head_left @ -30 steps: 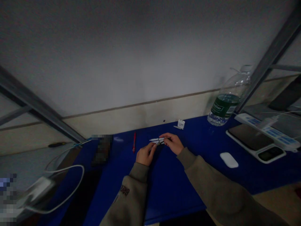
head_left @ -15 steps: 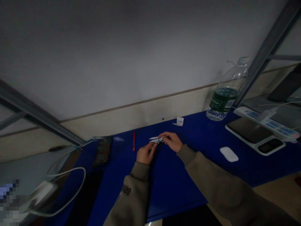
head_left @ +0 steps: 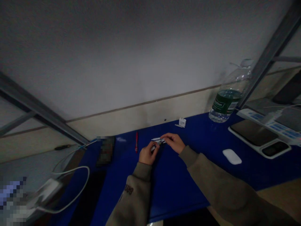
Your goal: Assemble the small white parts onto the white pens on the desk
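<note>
White cable (head_left: 88,174): smooth loop by the left end of my glossy blue worktop (head_left: 178,185).
Red pen (head_left: 136,142): slim, straight, lying flat.
Left hand (head_left: 146,154): fabric cuff; grip pinching the white sticks between thumb and fingers.
White sticks (head_left: 155,139): slender, pen-like, between both hands; I cannot tell whether they touch the worktop.
Right hand (head_left: 174,143): grip pinching the sticks' right end.
White cube (head_left: 182,122): small, hard-edged, near the wall.
Bottle (head_left: 226,101): clear plastic, green label, upright.

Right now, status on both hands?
Left hand, right hand: both pinching slim white items, partly hidden. Red pen-like stick lies apart, leftward, not in the way.
</note>
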`<state>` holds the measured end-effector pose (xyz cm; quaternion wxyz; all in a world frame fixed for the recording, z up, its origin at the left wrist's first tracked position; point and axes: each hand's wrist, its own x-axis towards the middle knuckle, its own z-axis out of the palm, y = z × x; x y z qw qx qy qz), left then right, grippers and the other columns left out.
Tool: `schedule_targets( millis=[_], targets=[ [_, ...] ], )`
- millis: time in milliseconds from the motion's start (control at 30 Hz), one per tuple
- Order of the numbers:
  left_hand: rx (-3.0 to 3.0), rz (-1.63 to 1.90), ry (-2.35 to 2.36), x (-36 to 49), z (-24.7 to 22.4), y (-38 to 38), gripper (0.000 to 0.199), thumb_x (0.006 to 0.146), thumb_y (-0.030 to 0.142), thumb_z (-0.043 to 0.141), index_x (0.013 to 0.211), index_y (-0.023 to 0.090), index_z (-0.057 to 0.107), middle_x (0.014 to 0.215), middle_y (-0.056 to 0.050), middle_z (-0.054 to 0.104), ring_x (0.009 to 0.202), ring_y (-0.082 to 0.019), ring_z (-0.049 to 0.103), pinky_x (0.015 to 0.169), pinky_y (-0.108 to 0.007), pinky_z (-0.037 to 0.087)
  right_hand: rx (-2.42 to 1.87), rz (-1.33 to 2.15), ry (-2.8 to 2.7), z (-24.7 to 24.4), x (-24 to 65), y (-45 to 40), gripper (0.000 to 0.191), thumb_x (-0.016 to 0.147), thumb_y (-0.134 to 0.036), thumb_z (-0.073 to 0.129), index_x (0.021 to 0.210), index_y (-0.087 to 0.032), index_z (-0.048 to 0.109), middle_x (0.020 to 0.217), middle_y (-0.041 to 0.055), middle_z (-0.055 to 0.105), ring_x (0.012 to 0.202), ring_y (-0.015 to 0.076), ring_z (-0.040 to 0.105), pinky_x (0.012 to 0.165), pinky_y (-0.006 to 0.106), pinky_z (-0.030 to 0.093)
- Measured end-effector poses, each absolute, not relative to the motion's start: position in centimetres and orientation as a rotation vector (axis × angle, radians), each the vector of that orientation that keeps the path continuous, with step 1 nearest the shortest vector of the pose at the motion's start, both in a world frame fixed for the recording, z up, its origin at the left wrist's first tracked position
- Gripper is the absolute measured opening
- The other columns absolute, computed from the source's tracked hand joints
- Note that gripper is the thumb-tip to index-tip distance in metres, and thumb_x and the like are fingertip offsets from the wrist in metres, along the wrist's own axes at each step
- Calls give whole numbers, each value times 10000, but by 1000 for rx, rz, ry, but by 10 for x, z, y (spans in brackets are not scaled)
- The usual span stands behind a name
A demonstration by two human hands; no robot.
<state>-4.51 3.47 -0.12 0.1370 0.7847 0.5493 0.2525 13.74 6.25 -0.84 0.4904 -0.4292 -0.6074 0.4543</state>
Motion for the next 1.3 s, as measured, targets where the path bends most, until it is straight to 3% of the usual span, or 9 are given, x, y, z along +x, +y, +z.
schedule_targets(
  millis=[133,500,633,733,833,933,1100,1200,1300],
  targets=[
    [2307,707,1545,-46,3,33,283,869,446,443,945,217,589,718,9,627,605,-111,569,568,-184,381,-1030,1090,-1476,-9,137,62,258,756,-202,479,887,-146,695,682,16,596,594,111,466,558,237,344],
    [2529,513,1564,-50,-13,39,311,928,404,344,1098,265,564,1012,-31,659,877,-152,631,705,-209,447,-987,1166,-1534,-12,135,59,268,805,-222,474,942,-153,694,583,-8,546,542,103,455,535,234,358],
    [2574,363,1620,-47,-15,38,331,924,419,341,1121,256,549,1016,-58,654,825,-178,644,636,-227,453,-906,1139,-1671,-7,127,52,264,837,-247,484,997,-173,681,852,53,662,733,148,571,694,291,442],
    [2558,339,1647,-46,-16,37,311,918,383,365,1116,229,549,1002,-81,651,772,-185,646,601,-235,449,-837,1048,-1782,-3,122,45,283,855,-283,494,1077,-199,649,1040,68,640,930,184,571,839,337,427],
    [2547,396,1632,-47,-15,36,273,909,338,386,1099,232,551,996,-72,644,769,-173,641,606,-228,445,-821,1052,-1839,1,123,39,406,853,-328,523,1246,-226,531,956,50,633,818,161,571,753,305,450],
    [2522,542,1598,-49,-13,35,256,912,339,371,1041,229,562,941,-58,642,786,-161,629,628,-221,437,-776,1182,-1853,4,126,37,631,836,-339,560,1403,-255,297,784,4,605,635,116,518,618,251,432],
    [2424,767,1601,-49,-10,35,263,926,334,327,881,197,547,789,-38,621,697,-137,594,599,-213,390,-654,1385,-1831,5,126,35,910,768,-350,647,1451,-265,53,688,-35,571,560,98,492,525,213,392],
    [2317,891,1648,-49,-10,36,274,935,329,299,846,191,517,687,-15,581,618,-126,567,558,-211,355,-660,1340,-1748,1,127,38,817,801,-436,579,1449,-227,127,609,-46,537,499,98,456,474,209,363],
    [2155,1051,1746,-49,-9,36,272,940,323,274,888,188,504,640,2,558,566,-123,544,533,-216,333,-926,1044,-1529,-8,138,50,522,904,-487,339,1311,-178,450,550,-22,507,465,112,439,466,229,353]
  ],
)
